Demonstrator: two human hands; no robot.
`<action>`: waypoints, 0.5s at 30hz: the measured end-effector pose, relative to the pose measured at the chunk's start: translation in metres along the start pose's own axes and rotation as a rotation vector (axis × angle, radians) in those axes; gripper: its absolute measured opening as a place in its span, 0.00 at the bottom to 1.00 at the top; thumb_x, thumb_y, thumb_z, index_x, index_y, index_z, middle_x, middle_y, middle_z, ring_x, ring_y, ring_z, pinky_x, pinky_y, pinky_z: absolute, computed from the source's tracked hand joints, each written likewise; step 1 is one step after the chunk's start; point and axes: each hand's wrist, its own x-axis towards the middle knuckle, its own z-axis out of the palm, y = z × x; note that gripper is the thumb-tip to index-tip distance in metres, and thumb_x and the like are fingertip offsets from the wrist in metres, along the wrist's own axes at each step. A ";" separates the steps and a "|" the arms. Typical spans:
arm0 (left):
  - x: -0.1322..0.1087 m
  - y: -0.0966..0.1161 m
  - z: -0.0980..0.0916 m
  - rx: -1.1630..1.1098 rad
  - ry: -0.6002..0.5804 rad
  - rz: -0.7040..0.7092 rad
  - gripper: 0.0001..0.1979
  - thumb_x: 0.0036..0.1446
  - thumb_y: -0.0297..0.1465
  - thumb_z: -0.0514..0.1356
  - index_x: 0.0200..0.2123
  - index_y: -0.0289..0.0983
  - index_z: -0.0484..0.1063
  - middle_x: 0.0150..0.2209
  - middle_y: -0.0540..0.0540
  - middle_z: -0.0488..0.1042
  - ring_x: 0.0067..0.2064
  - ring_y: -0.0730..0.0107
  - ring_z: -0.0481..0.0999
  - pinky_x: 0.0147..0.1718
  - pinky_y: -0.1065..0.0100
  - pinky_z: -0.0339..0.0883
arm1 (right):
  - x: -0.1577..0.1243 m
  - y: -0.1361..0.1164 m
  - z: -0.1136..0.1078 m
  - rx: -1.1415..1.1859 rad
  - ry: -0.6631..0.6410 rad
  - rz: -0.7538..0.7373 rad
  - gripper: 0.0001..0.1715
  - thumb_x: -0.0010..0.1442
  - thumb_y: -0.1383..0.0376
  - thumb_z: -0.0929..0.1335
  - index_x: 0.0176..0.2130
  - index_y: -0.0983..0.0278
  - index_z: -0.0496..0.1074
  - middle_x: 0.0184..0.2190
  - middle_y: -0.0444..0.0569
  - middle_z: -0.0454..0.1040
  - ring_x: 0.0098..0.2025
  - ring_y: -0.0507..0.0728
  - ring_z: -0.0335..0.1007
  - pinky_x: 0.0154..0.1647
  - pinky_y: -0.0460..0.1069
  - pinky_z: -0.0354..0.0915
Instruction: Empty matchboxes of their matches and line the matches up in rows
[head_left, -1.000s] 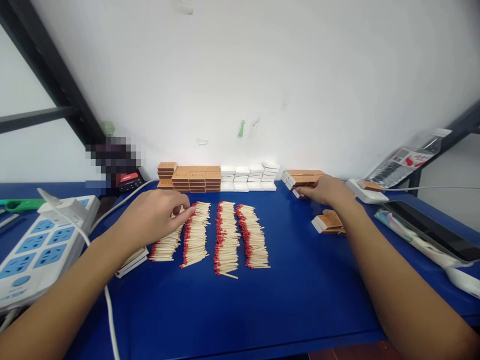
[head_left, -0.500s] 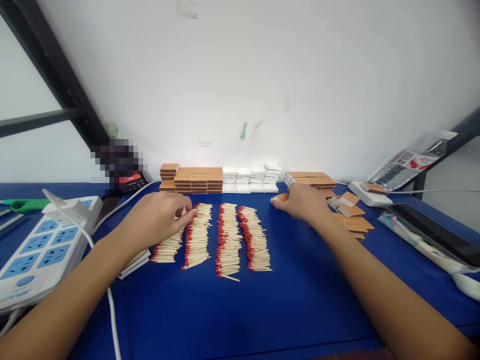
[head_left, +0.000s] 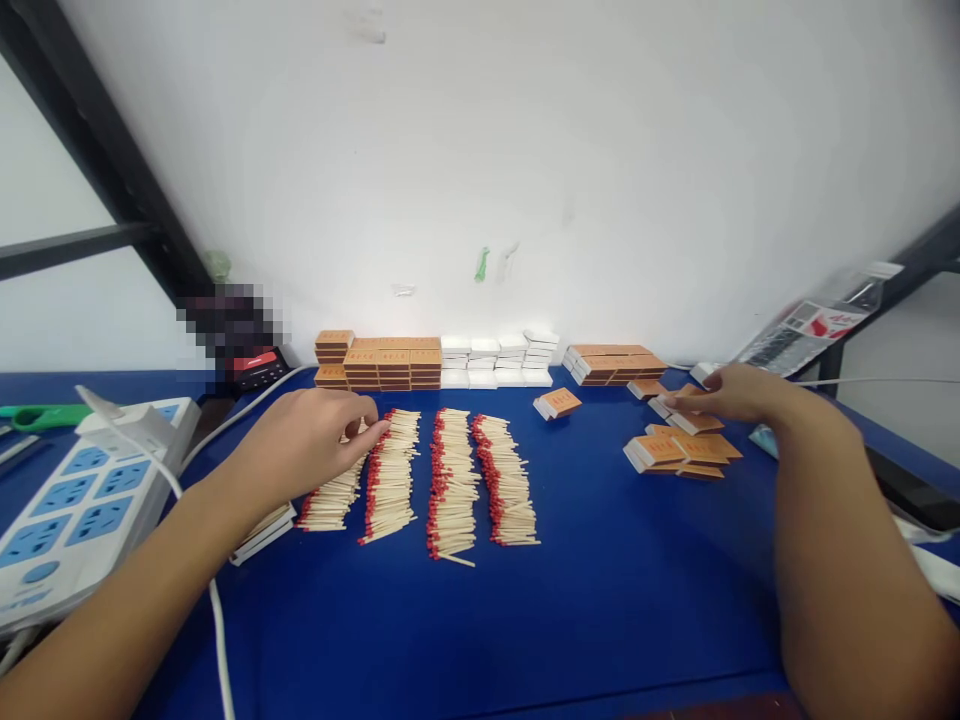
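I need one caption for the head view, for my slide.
Left hand at rows of red-tipped matches, right hand at loose orange matchboxes on a blue table.

The blue surface (head_left: 555,620) carries four rows of red-tipped matches (head_left: 453,490), stacked orange matchboxes (head_left: 394,363) and small white boxes (head_left: 496,360) along its back, looser orange matchboxes (head_left: 679,452) rightward, a power strip (head_left: 94,500) at left, and a black phone (head_left: 911,488) far right.

Both forearms (head_left: 840,540) are bare, as are the left hand (head_left: 304,440) and, though slightly blurred, apparently the right hand (head_left: 739,393).
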 end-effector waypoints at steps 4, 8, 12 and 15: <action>0.001 -0.002 0.002 0.003 0.018 -0.003 0.18 0.67 0.44 0.55 0.33 0.41 0.78 0.29 0.46 0.80 0.32 0.62 0.76 0.30 0.63 0.58 | -0.003 -0.009 0.005 0.043 0.029 0.015 0.23 0.62 0.48 0.72 0.30 0.65 0.79 0.37 0.63 0.80 0.39 0.65 0.75 0.39 0.56 0.62; 0.001 -0.002 0.002 0.005 0.011 -0.010 0.17 0.67 0.44 0.56 0.32 0.41 0.78 0.29 0.47 0.80 0.31 0.62 0.76 0.30 0.63 0.58 | -0.016 -0.034 0.003 0.115 0.183 0.110 0.30 0.63 0.41 0.68 0.37 0.65 0.81 0.41 0.66 0.80 0.44 0.69 0.76 0.38 0.57 0.62; 0.001 -0.001 0.002 0.002 0.010 -0.007 0.18 0.67 0.44 0.56 0.32 0.42 0.78 0.29 0.47 0.80 0.32 0.62 0.77 0.30 0.64 0.57 | -0.020 -0.050 0.013 0.115 0.244 0.099 0.35 0.62 0.42 0.69 0.46 0.72 0.80 0.45 0.72 0.79 0.48 0.71 0.76 0.38 0.57 0.61; 0.001 -0.001 0.002 -0.009 0.021 0.002 0.17 0.67 0.44 0.56 0.32 0.41 0.78 0.29 0.47 0.81 0.31 0.62 0.76 0.30 0.64 0.56 | -0.016 -0.051 0.021 0.098 0.236 0.094 0.36 0.65 0.44 0.67 0.48 0.75 0.79 0.42 0.73 0.78 0.48 0.71 0.76 0.38 0.57 0.61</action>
